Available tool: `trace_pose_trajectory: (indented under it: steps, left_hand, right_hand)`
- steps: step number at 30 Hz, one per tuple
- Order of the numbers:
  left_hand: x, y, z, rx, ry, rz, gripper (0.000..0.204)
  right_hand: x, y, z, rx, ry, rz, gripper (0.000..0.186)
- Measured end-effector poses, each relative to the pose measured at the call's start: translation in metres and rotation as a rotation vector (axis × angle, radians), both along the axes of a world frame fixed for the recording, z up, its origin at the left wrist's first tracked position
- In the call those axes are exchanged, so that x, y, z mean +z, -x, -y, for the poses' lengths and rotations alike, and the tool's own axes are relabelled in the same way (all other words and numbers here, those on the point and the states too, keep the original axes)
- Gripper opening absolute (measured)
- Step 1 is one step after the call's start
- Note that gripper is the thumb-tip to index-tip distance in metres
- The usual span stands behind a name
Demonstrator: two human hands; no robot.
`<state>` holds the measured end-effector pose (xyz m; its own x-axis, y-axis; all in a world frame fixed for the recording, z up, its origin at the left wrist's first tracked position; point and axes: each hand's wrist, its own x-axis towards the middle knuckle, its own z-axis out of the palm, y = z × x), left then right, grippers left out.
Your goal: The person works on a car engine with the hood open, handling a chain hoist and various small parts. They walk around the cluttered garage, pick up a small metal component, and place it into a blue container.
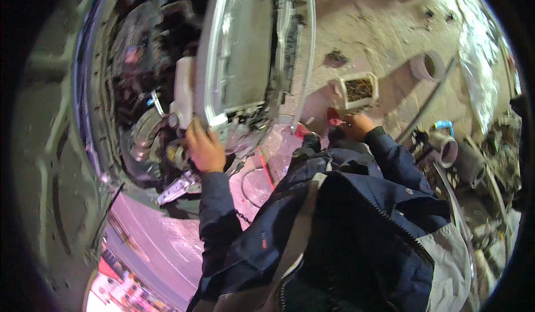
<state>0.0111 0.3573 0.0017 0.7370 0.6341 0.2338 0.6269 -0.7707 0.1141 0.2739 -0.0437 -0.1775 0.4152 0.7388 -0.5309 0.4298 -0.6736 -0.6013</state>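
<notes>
My left hand (205, 147) rests at the front edge of an open engine bay, fingers stretched out. Its fingertips lie by the lower end of a whitish plastic reservoir (183, 89), next to the silver frame (217, 50) of a radiator (248, 44). Beyond the reservoir, a ribbed hose (146, 133) bends down among dark engine parts. My right hand (358, 127) hangs lower right with its fingers curled. A small pale bit shows at its fingertips, too small to name. Past that hand stands a pale square planter (359, 90) with brown matter inside.
Red shoe tips (302, 130) show below me. A round pot (428, 66), a long dark hose (426, 100), clear plastic sheeting (479, 61) and pipe pieces (446, 147) lie on the right. The raised hood (53, 145) fills the far left. A red rod (266, 169) lies near the bumper.
</notes>
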Motion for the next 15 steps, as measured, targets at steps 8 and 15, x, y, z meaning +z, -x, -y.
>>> trace_pose_trajectory:
  steps: [8,15]
  left_hand:
    - [-0.004,-0.009,0.007,0.142,-0.230,-0.264,0.064]
    - [-0.008,0.006,0.024,0.123,-0.131,-0.154,0.080]
  right_hand:
    - [-0.110,0.015,0.148,-0.309,0.244,-0.104,0.045]
    - [-0.171,0.054,0.230,-0.466,0.321,-0.226,0.045]
